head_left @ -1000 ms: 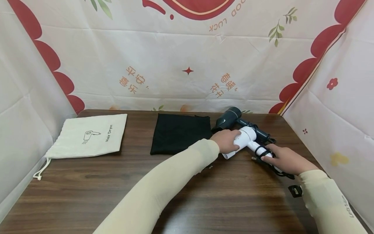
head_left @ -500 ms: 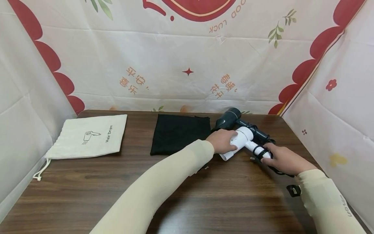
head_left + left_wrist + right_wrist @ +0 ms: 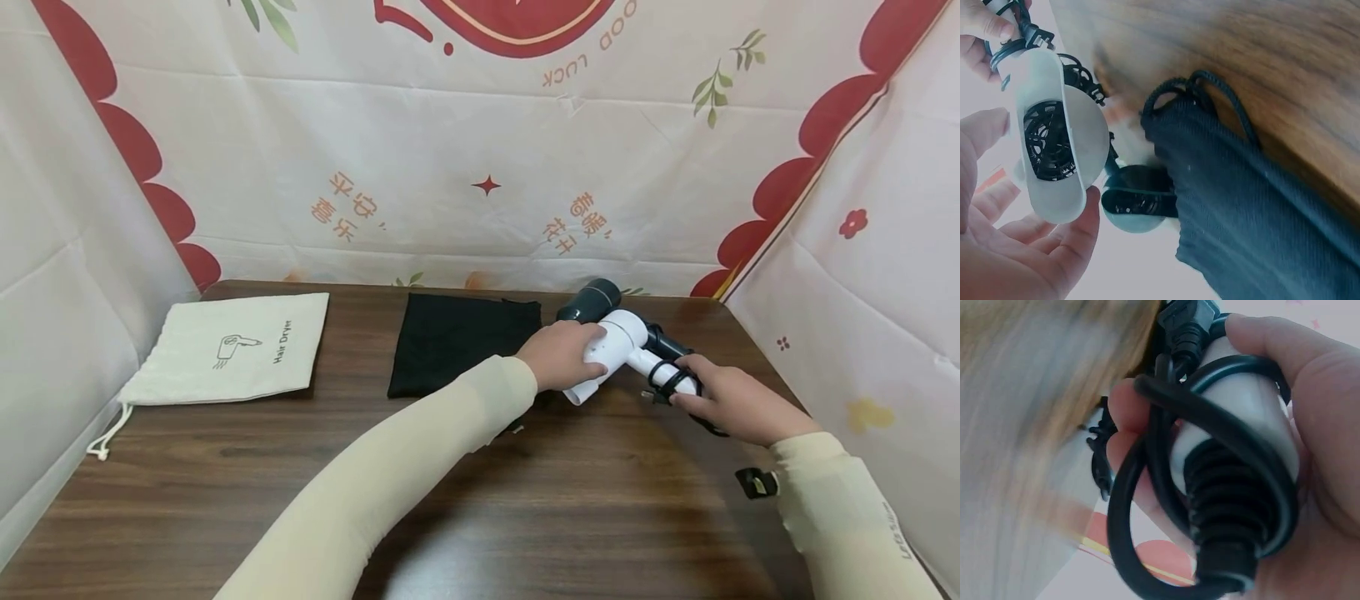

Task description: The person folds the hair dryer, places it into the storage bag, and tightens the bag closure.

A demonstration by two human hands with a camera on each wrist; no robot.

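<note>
Both hands hold a white hair dryer (image 3: 622,337). My left hand (image 3: 558,354) grips its barrel near the nozzle; in the left wrist view the fingers curl round the nozzle (image 3: 1050,140). My right hand (image 3: 738,404) grips the handle, where a black cord (image 3: 1235,419) with its plug (image 3: 1188,325) is wound round it. A dark hair dryer (image 3: 591,300) lies behind the white one, its handle (image 3: 663,342) partly covered by it. Left of the dryers lies a black drawstring bag (image 3: 457,342), its cord loops (image 3: 1222,94) showing in the left wrist view.
A cream drawstring bag (image 3: 232,346) printed "Hair Dryer" lies flat at the table's left, its string (image 3: 108,429) near the left cloth wall. The brown wooden table (image 3: 570,508) is enclosed by a printed cloth (image 3: 420,133) at the back and both sides.
The white hair dryer has shifted slightly up and to the left in both hands, overlapping more of the dark one. The left hand has moved left; both bags lie still.
</note>
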